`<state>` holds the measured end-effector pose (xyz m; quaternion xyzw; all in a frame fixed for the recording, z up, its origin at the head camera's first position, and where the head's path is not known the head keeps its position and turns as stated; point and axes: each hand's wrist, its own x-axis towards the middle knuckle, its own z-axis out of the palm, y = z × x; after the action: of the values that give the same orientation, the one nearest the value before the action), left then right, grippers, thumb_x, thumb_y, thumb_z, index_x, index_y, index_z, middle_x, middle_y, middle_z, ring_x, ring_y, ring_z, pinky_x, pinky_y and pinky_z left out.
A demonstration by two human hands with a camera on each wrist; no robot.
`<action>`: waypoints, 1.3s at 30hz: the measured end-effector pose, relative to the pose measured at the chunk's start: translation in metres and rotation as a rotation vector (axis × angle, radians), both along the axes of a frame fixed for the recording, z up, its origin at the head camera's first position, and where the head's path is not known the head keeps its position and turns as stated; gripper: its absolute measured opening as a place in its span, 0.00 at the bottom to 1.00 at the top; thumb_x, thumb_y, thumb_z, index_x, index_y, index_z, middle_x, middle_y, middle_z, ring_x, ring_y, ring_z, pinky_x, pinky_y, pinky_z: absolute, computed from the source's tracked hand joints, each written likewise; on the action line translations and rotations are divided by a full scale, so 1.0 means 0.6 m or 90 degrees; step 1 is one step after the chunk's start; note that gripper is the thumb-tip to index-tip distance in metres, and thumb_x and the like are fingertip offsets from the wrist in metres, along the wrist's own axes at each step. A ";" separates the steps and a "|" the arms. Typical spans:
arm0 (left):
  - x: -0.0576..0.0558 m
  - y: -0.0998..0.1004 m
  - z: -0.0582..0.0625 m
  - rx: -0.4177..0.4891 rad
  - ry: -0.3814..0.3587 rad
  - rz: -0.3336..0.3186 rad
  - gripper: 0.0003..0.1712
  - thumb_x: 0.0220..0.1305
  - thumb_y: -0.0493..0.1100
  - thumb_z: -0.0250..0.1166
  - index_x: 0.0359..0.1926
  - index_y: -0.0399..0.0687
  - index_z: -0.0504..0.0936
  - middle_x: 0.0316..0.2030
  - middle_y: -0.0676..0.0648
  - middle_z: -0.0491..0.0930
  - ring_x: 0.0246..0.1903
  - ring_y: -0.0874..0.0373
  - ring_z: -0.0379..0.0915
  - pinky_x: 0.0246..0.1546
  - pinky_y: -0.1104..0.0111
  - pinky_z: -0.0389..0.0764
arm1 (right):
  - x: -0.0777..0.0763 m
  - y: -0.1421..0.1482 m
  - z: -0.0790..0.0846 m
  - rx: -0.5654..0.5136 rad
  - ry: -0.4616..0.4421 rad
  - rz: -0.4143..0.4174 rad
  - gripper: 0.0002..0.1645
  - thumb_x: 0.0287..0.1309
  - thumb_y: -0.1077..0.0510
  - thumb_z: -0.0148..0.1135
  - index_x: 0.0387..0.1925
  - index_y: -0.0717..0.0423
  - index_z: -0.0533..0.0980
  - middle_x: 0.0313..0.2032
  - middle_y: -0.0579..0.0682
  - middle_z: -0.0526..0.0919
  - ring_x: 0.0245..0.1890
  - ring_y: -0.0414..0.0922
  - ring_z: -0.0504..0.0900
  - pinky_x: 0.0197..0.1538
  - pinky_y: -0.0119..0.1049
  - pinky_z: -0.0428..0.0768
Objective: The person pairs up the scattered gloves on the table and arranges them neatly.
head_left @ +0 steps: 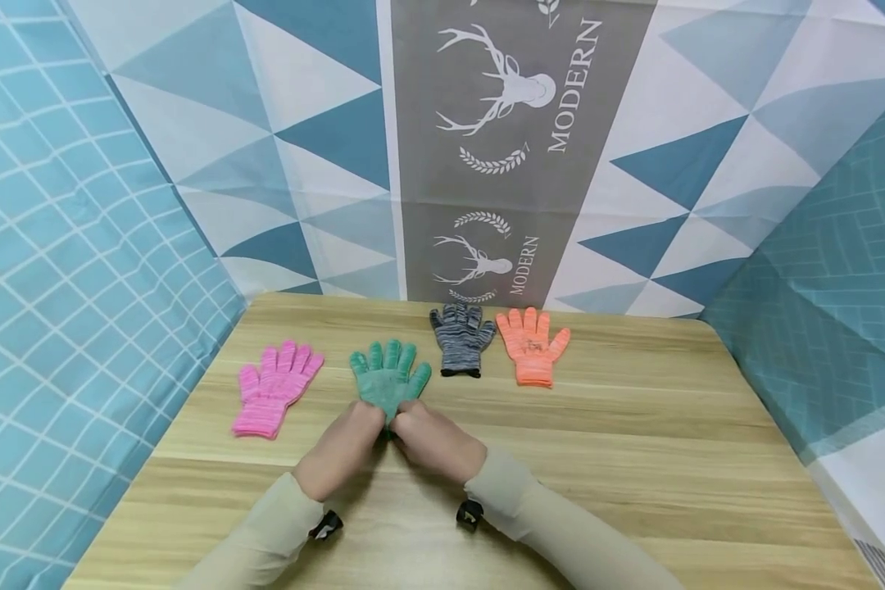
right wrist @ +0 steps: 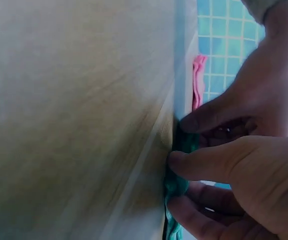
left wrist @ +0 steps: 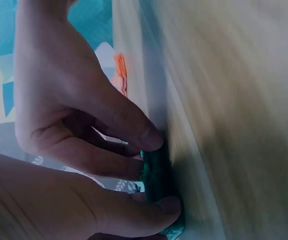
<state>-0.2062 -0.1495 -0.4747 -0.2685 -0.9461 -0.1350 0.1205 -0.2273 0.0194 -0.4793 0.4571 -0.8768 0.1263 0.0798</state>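
Observation:
A green knit glove [head_left: 385,385] lies on the wooden table with its fingers pointing away from me. Both hands are at its cuff, side by side. My left hand [head_left: 354,426] pinches the left part of the cuff, thumb on the near edge. The right hand [head_left: 429,436] pinches the right part in the same way. In the left wrist view the cuff [left wrist: 158,175] shows dark green between thumbs and fingers, close over the tabletop. From the right wrist, the green cuff [right wrist: 184,142] also runs between both thumbs and the fingers behind.
A pink glove [head_left: 276,385] lies to the left. Behind and to the right lie a dark grey glove [head_left: 461,338] and an orange glove [head_left: 534,344]. Patterned cloth [head_left: 324,164] hangs along the table's back edge, with blue cloth [head_left: 66,246] at the left side.

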 end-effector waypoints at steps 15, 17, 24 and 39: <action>-0.047 0.001 -0.003 -0.002 0.043 0.099 0.13 0.54 0.19 0.62 0.22 0.37 0.76 0.21 0.38 0.79 0.24 0.44 0.80 0.22 0.55 0.81 | -0.072 -0.024 -0.017 -0.049 -0.012 -0.066 0.10 0.65 0.70 0.63 0.36 0.58 0.88 0.34 0.52 0.87 0.39 0.44 0.88 0.42 0.30 0.85; -0.053 0.002 -0.003 -0.011 0.058 0.113 0.14 0.53 0.19 0.62 0.20 0.37 0.75 0.19 0.39 0.78 0.22 0.44 0.79 0.22 0.55 0.81 | -0.079 -0.027 -0.017 -0.054 -0.005 -0.074 0.09 0.65 0.70 0.64 0.36 0.58 0.87 0.33 0.52 0.87 0.38 0.44 0.87 0.41 0.31 0.85; -0.069 0.005 -0.006 -0.040 0.054 0.153 0.11 0.55 0.21 0.63 0.20 0.33 0.79 0.20 0.38 0.79 0.23 0.42 0.78 0.24 0.53 0.81 | -0.092 -0.039 -0.021 -0.038 0.017 -0.108 0.05 0.64 0.67 0.65 0.36 0.61 0.86 0.34 0.53 0.85 0.37 0.46 0.86 0.40 0.32 0.85; -0.096 -0.001 -0.015 -0.091 0.014 0.220 0.07 0.63 0.35 0.66 0.30 0.33 0.84 0.30 0.38 0.81 0.29 0.39 0.77 0.30 0.48 0.82 | -0.094 -0.047 -0.016 0.003 0.027 -0.139 0.14 0.72 0.59 0.59 0.50 0.63 0.83 0.49 0.58 0.85 0.47 0.52 0.86 0.53 0.42 0.84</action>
<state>-0.2636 -0.1499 -0.4839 -0.1115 -0.9840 -0.0422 0.1326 -0.2839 -0.0088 -0.4891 0.3615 -0.9199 0.1048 0.1106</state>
